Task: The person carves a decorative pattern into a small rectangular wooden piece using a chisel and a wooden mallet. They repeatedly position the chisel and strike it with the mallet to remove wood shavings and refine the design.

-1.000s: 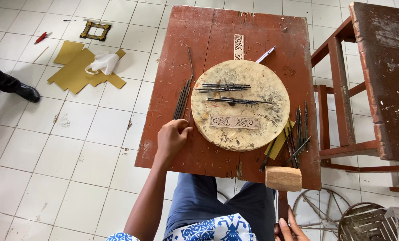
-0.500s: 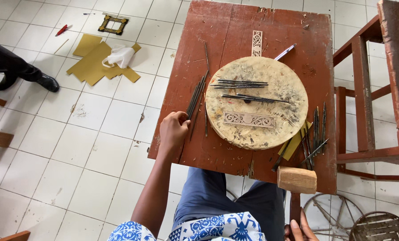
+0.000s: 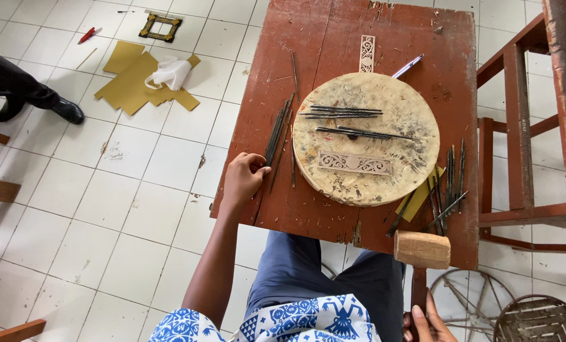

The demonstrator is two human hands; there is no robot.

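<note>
Pinching one chisel [image 3: 275,136] from the tabletop [image 3: 333,38] row | left hand [image 3: 242,180] fingers curled on its handle end (lift cleanly, don't scatter neighbours) | right hand [image 3: 425,320] grips mallet [image 3: 421,250] handle.

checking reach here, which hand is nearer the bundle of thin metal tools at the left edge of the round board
Left. The left hand touches the lower end of the bundle of thin metal tools. The right hand is well below it, holding the wooden mallet by its handle.

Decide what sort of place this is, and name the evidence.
Probably a small craft workshop for carved ornament: a round work block carrying a pierced strip, thin metal tools and a wooden mallet.
</note>
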